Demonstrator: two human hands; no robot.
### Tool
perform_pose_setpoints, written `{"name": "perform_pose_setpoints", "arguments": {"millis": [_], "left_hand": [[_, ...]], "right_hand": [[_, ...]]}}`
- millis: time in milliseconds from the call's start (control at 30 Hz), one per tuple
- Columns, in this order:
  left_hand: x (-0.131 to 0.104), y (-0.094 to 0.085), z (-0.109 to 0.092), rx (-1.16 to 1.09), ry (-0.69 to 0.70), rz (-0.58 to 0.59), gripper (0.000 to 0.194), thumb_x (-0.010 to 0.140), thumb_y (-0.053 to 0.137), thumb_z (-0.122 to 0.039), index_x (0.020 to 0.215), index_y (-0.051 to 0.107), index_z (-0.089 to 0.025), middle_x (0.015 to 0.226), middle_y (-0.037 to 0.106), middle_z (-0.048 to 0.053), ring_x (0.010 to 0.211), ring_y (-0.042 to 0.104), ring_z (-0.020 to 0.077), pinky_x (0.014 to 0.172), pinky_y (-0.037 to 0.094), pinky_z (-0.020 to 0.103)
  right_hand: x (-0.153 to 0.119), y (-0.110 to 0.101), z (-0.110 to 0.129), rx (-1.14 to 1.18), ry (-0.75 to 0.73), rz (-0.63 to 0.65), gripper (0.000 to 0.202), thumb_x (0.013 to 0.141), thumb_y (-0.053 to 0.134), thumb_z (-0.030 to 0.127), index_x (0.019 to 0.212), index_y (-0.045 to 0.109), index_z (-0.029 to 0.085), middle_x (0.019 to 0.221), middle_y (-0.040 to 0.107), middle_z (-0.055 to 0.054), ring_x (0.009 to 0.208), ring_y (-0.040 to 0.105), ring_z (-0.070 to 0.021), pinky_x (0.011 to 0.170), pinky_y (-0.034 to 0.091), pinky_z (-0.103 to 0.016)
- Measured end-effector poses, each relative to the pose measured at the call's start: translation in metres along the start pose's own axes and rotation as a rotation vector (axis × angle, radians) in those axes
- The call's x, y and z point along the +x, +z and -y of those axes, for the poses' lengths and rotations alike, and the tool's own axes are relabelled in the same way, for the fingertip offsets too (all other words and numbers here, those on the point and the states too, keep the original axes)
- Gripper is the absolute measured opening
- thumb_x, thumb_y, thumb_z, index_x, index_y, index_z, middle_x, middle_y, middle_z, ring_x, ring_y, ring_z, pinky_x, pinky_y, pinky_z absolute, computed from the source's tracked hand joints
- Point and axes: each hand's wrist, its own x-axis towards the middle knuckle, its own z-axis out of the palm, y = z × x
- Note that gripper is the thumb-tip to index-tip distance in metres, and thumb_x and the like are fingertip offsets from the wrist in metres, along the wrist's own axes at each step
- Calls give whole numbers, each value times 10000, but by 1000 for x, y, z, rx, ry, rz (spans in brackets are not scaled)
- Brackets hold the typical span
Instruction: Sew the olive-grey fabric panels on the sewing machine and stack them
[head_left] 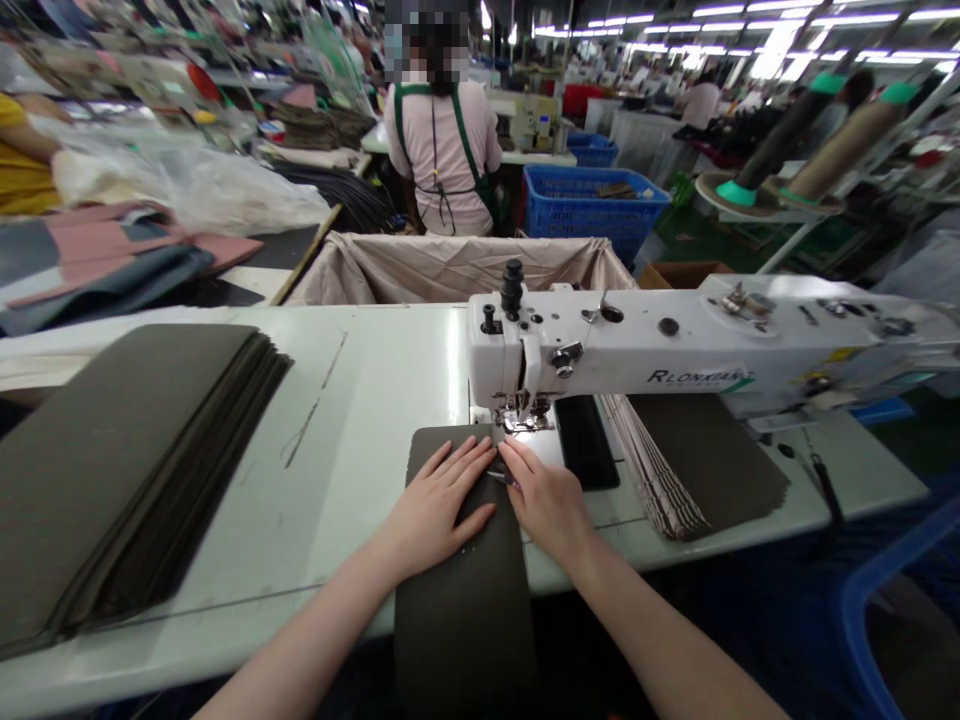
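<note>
A dark olive fabric panel (465,620) lies under the needle area of the white sewing machine (585,340) and hangs over the table's front edge. My left hand (439,505) rests flat on it, fingers stretched forward and thumb out to the side. At the panel's right edge, just before the presser foot (517,415), my right hand (551,505) has its fingers drawn together and curled. A small shiny metal piece (498,477) shows beside those fingertips; its kind is unclear. What my right fingers grip is hidden.
A stack of olive panels (150,400) lies left on the pale table (360,400); more panels (705,460) lie right, behind a black plate (589,445). Beyond stand a cloth-lined bin (465,265), a blue crate (592,205), thread cones (847,150) and a person (442,150) facing away.
</note>
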Motion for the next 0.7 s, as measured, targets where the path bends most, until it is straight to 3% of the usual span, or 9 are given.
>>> {"name": "perform_pose_setpoints", "arguments": {"millis": [467,700], "left_hand": [[4,3,-4,14,-51,-25,611,942,451,-438,1495,286,-237,1546,310,40,1436,252,231,1197,160,459],[5,2,-1,-18,-13,-11,615,931,475,-428,1486,306,-226,1545,312,46,1434,257,243,1191,186,470]], "right_hand": [[0,0,-1,2,6,8,533,911,419,191,1441,384,234,1497,406,-35,1093,605,-193,879,497,-322],[1,-2,0,13,5,25,537,902,414,180,1437,392,224,1498,404,-35,1104,599,-196,891,498,-327]]}}
